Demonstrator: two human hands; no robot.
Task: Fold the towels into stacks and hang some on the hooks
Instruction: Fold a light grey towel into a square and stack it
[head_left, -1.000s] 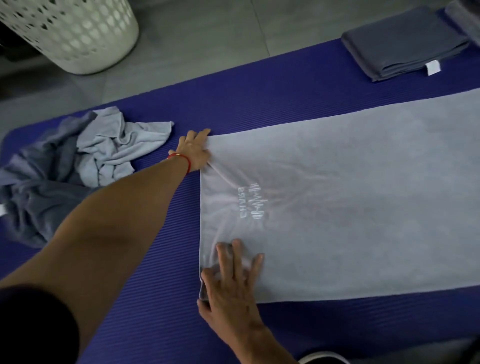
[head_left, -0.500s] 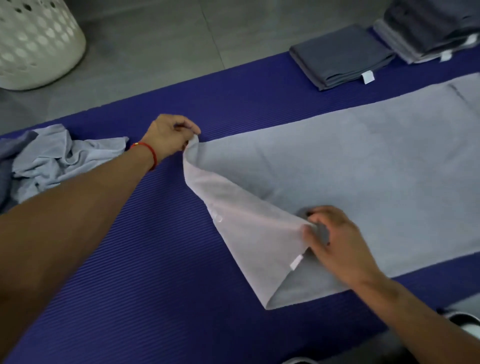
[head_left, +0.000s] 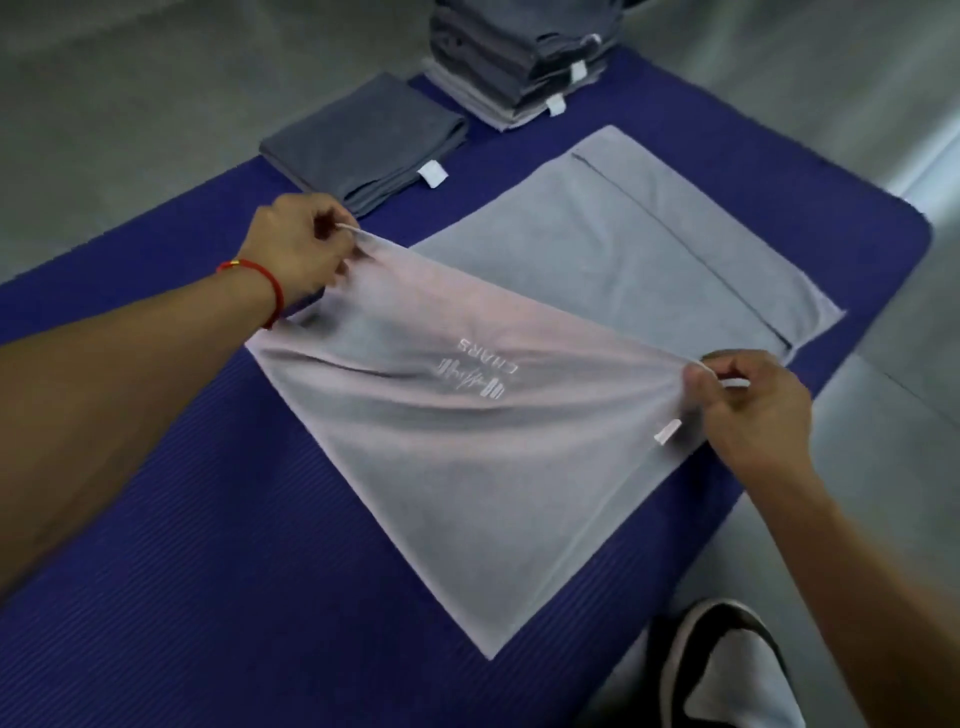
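My left hand (head_left: 298, 249) pinches one corner of the light grey towel (head_left: 467, 441) between thumb and curled fingers and holds it raised above the blue mat (head_left: 182, 571). A red string bracelet (head_left: 260, 283) sits on that wrist. The towel is thin and pale, with a faint pinkish cast on the lifted part. From my left hand the raised edge runs taut across to my right hand. Below that edge the cloth hangs and slopes down to a folded point that touches the mat near my shoe (head_left: 727, 670). White printed lettering and a logo (head_left: 480, 369) show on the lifted panel, reading upside down from my position. A small white label (head_left: 667, 431) hangs from the edge just beside my right hand.

The far half of the towel lies flat on the mat, beyond the raised edge, with a dark stitched band (head_left: 680, 244) running along it near its far end.

Behind the flat half, a single folded dark grey towel (head_left: 363, 140) rests at the far edge of the mat. To its right stands a stack of folded towels (head_left: 519, 62) in dark and light grey, with white tags facing me.

My right hand (head_left: 748, 410) grips the other corner, fingers curled tight on the cloth. The grey floor (head_left: 130, 104) surrounds the mat.
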